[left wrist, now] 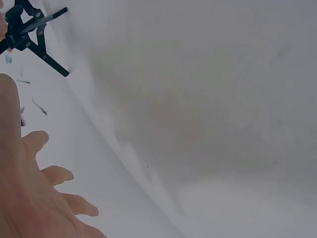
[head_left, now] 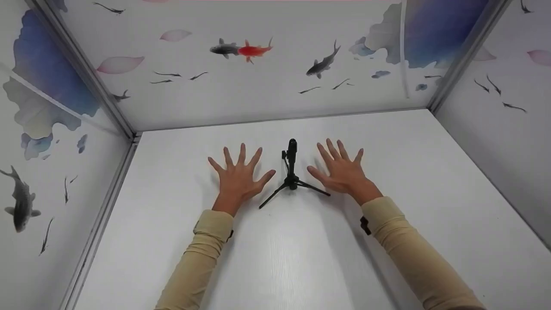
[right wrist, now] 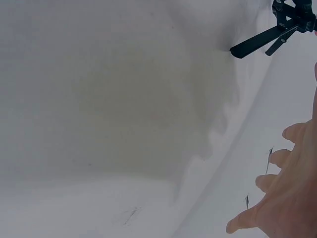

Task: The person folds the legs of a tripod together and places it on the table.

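Observation:
A small black tripod (head_left: 292, 181) stands upright on the white table, its legs spread and a dark upright part on top. To its left is my left hand (head_left: 238, 178), palm down with the fingers spread wide and the thumb pointing toward the tripod. My right hand (head_left: 342, 172) mirrors it on the other side, fingers fanned out, thumb near one tripod leg. Neither hand holds anything. In the left wrist view the tripod (left wrist: 29, 29) shows at the upper left, beyond the thumb. The right wrist view has part of the tripod (right wrist: 282, 29) at the upper right.
The white table (head_left: 275, 258) is enclosed by a back wall (head_left: 267, 94) and side walls printed with fish, petals and blue leaf shapes. Grey metal posts (head_left: 116, 101) mark the corners. Both forearms, in beige sleeves (head_left: 193, 262), reach in from the front.

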The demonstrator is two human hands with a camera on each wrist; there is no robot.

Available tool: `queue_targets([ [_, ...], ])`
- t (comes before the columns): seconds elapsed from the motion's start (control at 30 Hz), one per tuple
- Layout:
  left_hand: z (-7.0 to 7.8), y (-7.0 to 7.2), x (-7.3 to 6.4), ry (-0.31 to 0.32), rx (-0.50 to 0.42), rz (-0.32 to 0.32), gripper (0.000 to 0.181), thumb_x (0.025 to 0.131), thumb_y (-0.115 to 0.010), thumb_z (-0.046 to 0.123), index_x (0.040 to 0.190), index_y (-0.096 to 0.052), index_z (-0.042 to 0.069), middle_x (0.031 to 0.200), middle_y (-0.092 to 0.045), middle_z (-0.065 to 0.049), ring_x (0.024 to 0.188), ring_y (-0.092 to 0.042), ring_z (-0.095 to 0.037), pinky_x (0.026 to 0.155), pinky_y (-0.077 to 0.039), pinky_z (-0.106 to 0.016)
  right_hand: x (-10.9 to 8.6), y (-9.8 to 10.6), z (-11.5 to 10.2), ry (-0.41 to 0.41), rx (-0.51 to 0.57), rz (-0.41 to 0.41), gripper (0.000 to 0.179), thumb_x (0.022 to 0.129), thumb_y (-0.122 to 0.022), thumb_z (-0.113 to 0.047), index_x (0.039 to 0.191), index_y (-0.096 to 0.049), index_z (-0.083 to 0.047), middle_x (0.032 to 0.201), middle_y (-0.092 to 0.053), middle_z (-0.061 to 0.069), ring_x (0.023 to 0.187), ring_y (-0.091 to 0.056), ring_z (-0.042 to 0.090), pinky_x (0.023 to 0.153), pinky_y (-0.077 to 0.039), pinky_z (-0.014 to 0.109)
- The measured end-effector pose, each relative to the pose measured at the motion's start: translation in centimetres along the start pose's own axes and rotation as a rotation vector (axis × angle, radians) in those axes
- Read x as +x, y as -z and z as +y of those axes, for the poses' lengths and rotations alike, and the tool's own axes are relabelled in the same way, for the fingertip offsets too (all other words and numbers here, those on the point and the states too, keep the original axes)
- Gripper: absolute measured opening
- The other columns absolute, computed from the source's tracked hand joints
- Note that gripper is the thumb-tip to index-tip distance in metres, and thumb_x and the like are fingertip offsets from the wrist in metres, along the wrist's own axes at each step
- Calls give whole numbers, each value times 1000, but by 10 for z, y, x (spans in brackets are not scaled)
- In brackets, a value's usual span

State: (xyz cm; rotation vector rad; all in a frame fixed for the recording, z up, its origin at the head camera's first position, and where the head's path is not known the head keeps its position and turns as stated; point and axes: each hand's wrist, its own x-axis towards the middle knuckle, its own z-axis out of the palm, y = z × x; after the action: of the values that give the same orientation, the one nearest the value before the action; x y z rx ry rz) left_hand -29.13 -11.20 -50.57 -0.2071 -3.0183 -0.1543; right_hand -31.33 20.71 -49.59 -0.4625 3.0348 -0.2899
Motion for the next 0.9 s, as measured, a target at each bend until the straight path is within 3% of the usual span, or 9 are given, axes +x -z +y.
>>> queue_targets([
  [0.3, 1, 6, -6, -35, -50, 12, 88, 99, -31, 88, 171, -32, 37, 180, -27, -11, 166, -21, -49, 125, -8, -84, -2, -3, -2, 60, 58, 59, 91, 104, -31, -82, 175, -17, -27, 184, -12, 4, 171, -10, 33, 128, 1, 80],
  [0.47, 5, 7, -10, -62, -136, 45, 84, 104, -37, 79, 166, -46, 23, 173, -42, -14, 162, -37, -42, 130, -14, -75, -4, -5, -5, 127, 124, 108, 83, 107, -45, -71, 173, -27, -25, 182, -25, 5, 168, -25, 33, 133, -15, 69],
  [0.6, 9, 5, -14, -91, -229, 132, 71, 108, -49, 65, 154, -61, 12, 161, -58, -17, 153, -52, -39, 131, -24, -69, -6, -5, -8, 188, 184, 174, 74, 108, -55, -59, 169, -38, -22, 175, -39, 6, 161, -40, 35, 129, -33, 64],
  [0.7, 14, 4, -15, -112, -339, 193, 55, 109, -61, 51, 142, -70, 7, 148, -69, -17, 142, -63, -37, 126, -38, -62, -7, -4, -12, 212, 244, 221, 67, 109, -59, -54, 166, -45, -22, 169, -49, 8, 156, -47, 35, 124, -40, 63],
  [0.9, 26, 5, -17, -74, -551, 148, 39, 107, -70, 36, 133, -75, 8, 135, -77, -12, 130, -71, -32, 108, -58, -49, -9, -4, -20, 239, 357, 299, 61, 108, -63, -49, 162, -52, -23, 159, -60, 7, 149, -55, 32, 120, -46, 60],
])
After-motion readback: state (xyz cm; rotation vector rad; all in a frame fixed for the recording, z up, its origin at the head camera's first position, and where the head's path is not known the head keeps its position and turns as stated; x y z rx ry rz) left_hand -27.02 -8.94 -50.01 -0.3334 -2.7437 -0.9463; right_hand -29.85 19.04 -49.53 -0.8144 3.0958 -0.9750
